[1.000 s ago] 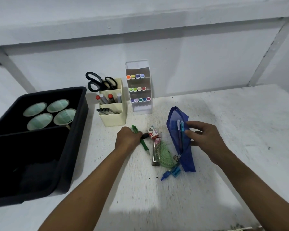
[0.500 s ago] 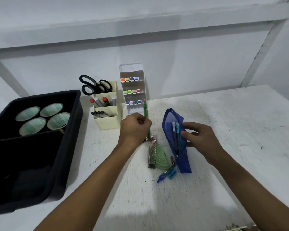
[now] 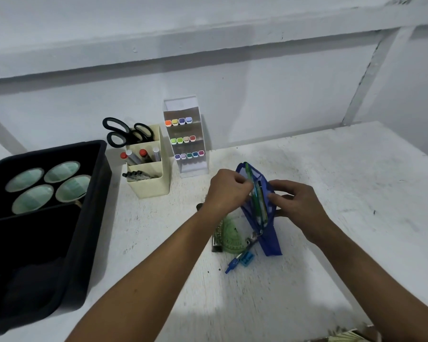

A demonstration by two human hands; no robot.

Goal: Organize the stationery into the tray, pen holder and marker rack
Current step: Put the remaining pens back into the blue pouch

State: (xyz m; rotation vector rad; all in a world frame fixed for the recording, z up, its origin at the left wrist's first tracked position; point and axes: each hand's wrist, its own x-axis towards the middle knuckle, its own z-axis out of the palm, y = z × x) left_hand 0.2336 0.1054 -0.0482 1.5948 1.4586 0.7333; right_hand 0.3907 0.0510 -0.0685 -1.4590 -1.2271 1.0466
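At the centre of the frame, my left hand (image 3: 229, 191) pinches a green pen (image 3: 253, 191) with curled fingers, its lower end inside the open mouth of a blue pouch (image 3: 269, 240). My right hand (image 3: 297, 202) grips the pouch's right edge, fingers curled round the fabric, probably to hold the mouth spread so the pen can pass. At least 1 more pen shows inside the pouch.

Just left of the pouch, a green protractor (image 3: 231, 234) and a dark ruler (image 3: 218, 239) lie on the white table (image 3: 331, 181). Below them sit a small blue sharpener (image 3: 247, 258) and a blue compass-like tool (image 3: 234, 264).

In the upper middle, a cream pen holder (image 3: 150, 177) carries scissors (image 3: 126, 133) and several markers. Beside it, to the right, a clear marker rack (image 3: 188, 139) shows 3 rows of coloured caps. At the left edge, a black tray (image 3: 94, 193) holds 4 round, pale green tape rolls (image 3: 48, 186) in its far compartment.

I judge that the loose tools beside the pouch are yet to be sorted.
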